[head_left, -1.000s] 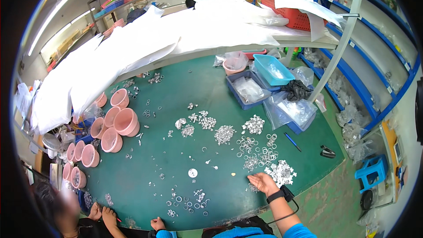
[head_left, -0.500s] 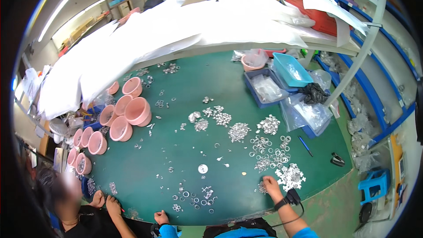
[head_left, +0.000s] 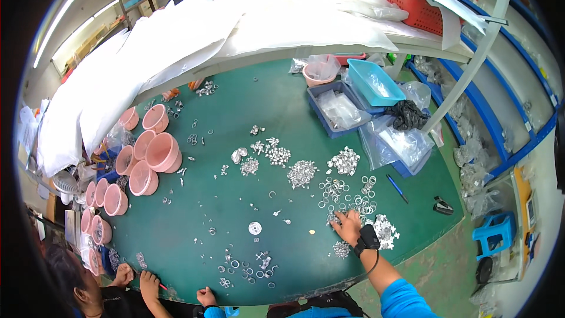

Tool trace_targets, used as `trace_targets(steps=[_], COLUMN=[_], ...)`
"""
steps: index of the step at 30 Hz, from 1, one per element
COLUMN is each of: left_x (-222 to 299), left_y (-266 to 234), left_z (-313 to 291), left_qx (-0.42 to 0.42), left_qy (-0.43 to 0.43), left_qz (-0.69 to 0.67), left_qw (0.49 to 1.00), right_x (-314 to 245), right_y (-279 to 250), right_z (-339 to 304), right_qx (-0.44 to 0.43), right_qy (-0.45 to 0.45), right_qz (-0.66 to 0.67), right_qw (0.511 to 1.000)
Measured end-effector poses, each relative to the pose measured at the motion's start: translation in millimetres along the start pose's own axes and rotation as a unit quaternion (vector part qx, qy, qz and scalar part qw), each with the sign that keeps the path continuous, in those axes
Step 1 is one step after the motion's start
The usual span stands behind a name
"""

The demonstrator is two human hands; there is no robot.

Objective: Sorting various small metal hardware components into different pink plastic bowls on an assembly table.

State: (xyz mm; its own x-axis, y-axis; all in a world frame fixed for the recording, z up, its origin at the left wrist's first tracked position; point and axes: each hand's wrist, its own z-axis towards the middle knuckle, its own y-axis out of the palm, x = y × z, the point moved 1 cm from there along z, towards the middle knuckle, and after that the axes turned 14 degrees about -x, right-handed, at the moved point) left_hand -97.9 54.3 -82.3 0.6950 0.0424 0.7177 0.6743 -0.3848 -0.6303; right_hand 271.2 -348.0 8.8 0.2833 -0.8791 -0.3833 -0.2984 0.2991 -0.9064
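My right hand (head_left: 348, 227) reaches over the green table with its fingers spread. Its fingertips touch a heap of small silver metal pieces (head_left: 333, 218), part of which the hand covers. Silver rings (head_left: 335, 189) lie just beyond it, and a pile of pale silver pieces (head_left: 385, 232) is to its right. Closer to me is a smaller pile of tiny silver parts (head_left: 341, 249). My left hand (head_left: 206, 296) rests at the table's near edge, its fingers curled closed; whatever it might hold is hidden. Loose rings (head_left: 235, 264) lie to its right.
At the left a co-worker's hands (head_left: 149, 286) rest on the table edge. Pink buckets (head_left: 163, 153) stand at the left; blue trays (head_left: 332, 129) and a turquoise basket (head_left: 376, 85) at the back right. A blue pen (head_left: 397, 189) and a black stapler (head_left: 442, 205) lie right.
My right hand has moved away from me, from the small pile near the edge to the heap beside the rings, its fingers spreading. The whole view has shifted slightly. My left hand stays at the edge.
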Motion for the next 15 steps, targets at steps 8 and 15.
trace_targets(steps=[8,15], left_x=[-2,1], left_y=[1,1], left_z=[1,-2], left_qx=[-0.011,0.006], left_qy=[0.000,0.001], left_qz=[0.006,0.016], left_qw=[1.000,1.000], right_x=[17,28], right_y=[4,-22], right_z=[2,21], right_qx=[0.044,0.062], right_qy=[0.028,0.040], right_qz=[0.001,0.003], right_qw=[0.999,0.997])
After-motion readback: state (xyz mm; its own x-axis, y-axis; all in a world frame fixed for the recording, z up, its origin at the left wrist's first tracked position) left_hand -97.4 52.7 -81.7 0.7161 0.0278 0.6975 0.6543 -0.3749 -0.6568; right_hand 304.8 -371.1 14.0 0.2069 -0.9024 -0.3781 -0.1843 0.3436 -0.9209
